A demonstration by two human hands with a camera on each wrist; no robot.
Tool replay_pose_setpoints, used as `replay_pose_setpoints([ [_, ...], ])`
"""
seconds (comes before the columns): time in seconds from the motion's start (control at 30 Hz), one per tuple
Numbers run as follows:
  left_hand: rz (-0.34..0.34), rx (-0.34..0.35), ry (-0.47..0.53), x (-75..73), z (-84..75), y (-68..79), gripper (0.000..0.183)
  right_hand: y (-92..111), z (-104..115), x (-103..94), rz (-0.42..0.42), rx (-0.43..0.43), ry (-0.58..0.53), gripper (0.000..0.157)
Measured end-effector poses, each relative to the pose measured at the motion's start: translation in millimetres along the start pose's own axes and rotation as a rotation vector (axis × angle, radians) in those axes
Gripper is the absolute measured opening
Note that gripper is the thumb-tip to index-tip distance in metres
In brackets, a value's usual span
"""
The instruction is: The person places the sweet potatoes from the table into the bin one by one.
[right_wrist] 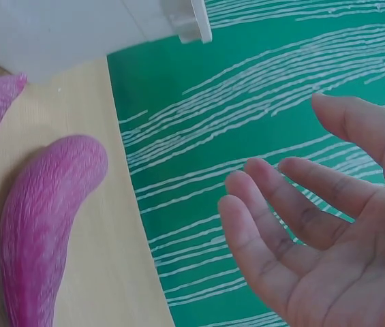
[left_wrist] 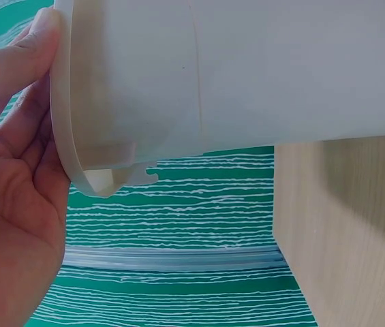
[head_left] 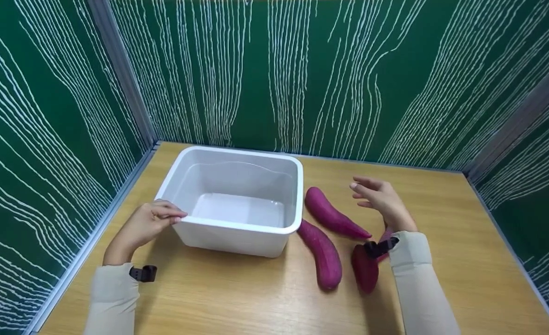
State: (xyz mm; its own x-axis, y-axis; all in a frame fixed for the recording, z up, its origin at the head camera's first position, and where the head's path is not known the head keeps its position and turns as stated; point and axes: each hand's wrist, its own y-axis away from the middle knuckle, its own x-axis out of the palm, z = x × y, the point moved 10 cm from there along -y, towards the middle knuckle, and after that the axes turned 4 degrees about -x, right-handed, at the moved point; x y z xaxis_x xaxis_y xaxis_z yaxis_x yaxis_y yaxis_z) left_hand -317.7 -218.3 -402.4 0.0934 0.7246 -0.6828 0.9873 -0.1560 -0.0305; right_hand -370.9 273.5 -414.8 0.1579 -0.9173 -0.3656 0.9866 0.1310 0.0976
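Note:
A white plastic tub stands on the table, its rim facing up. My left hand holds the tub's near-left rim corner; in the left wrist view the thumb lies against the rim. To the right of the tub lie several purple sweet potatoes. One sweet potato slants beside the tub, and a curved one lies nearer me, its far end at the tub's wall. My right hand hovers right of them, fingers loosely bent and holding nothing. Below its wrist is a darker sweet potato, with another partly hidden behind the wrist.
The wooden table is enclosed by green panels with wavy white lines at the back and both sides. Grey metal posts stand at the back corners. A black strap device sits on each wrist.

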Motion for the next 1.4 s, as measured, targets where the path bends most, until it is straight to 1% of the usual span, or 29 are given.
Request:
replay_pose_setpoints([
  [0.13,-0.002,0.007,0.0,0.5,0.1,1.6,0.019,4.6,-6.6,-9.5,-0.02,-0.004,-0.007,0.071],
  [0.3,-0.023,0.026,-0.01,-0.8,-1.3,3.2,0.017,7.6,-16.3,-19.3,-0.046,-0.01,-0.036,0.072],
  [0.4,-0.023,0.02,-0.003,-0.6,-1.0,3.2,0.016,9.7,-24.5,-25.8,-0.056,0.006,-0.047,0.074],
  [0.53,-0.014,-0.007,0.017,-0.1,-0.3,1.6,0.016,14.2,-37.9,-38.3,-0.07,0.037,-0.031,0.078],
  [0.63,-0.012,-0.022,0.023,-0.1,-0.2,0.1,0.016,18.9,-48.4,-50.0,-0.097,0.059,-0.004,0.08],
  [0.7,-0.011,-0.022,0.019,-0.3,-0.3,-0.1,0.016,22.1,-55.2,-57.7,-0.123,0.069,0.018,0.08],
  [0.8,-0.015,-0.014,0.009,-1.2,-0.6,0.6,0.016,25.9,-64.8,-66.5,-0.159,0.071,0.018,0.079],
  [0.9,-0.017,-0.003,0.007,-1.7,-0.8,1.0,0.017,28.2,-75.4,-72.1,-0.184,0.08,-0.019,0.077],
  [1.17,-0.009,-0.009,0.013,-1.3,-0.7,1.8,0.017,34.9,-107.3,-81.2,-0.233,0.158,-0.15,0.078],
  [1.3,-0.014,0.004,0.007,-1.1,-1.0,0.8,0.017,37.2,-118.3,-84.3,-0.239,0.157,-0.194,0.081],
  [1.4,-0.015,0.001,0.002,-0.9,0.3,0.4,0.017,38.4,-124.3,-85.2,-0.236,0.158,-0.194,0.085],
])
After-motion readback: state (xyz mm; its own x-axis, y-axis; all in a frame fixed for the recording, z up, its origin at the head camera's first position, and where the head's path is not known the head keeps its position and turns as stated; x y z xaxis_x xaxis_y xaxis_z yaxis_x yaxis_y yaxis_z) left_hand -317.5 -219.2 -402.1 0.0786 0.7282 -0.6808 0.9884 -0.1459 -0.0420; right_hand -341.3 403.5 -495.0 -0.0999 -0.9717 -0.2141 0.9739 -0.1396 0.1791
